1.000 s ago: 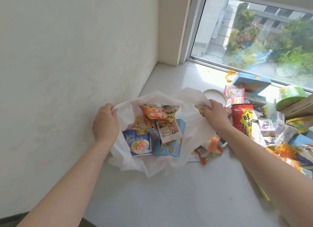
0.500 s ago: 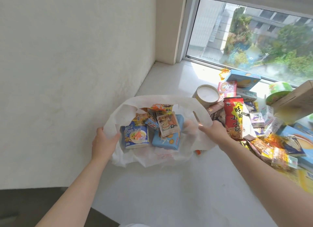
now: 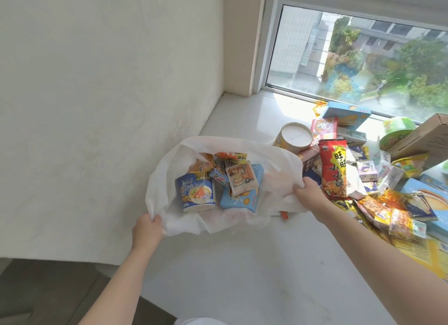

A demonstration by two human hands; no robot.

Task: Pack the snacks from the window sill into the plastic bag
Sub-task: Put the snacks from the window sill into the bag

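A white plastic bag (image 3: 164, 179) lies open on the window sill (image 3: 242, 264), next to the left wall. My left hand (image 3: 146, 230) grips its near left edge. My right hand (image 3: 309, 195) grips its right edge. Inside the bag I see a blue noodle cup (image 3: 197, 191), a blue box (image 3: 242, 198), a small picture packet (image 3: 241, 180) and an orange packet (image 3: 230, 155). A pile of loose snacks covers the sill to the right, with a red snack bag (image 3: 335, 169) nearest my right hand.
A round tub with a white lid (image 3: 297, 136) stands just behind the bag's right side. Farther right lie a light blue box (image 3: 346, 113), a green cup (image 3: 395, 130), a cardboard box (image 3: 424, 135) and several small packets. The window is behind them.
Both hands slid from the bag's far rim toward me, pulling its mouth wide. The view shifted back, showing the sill's near edge.
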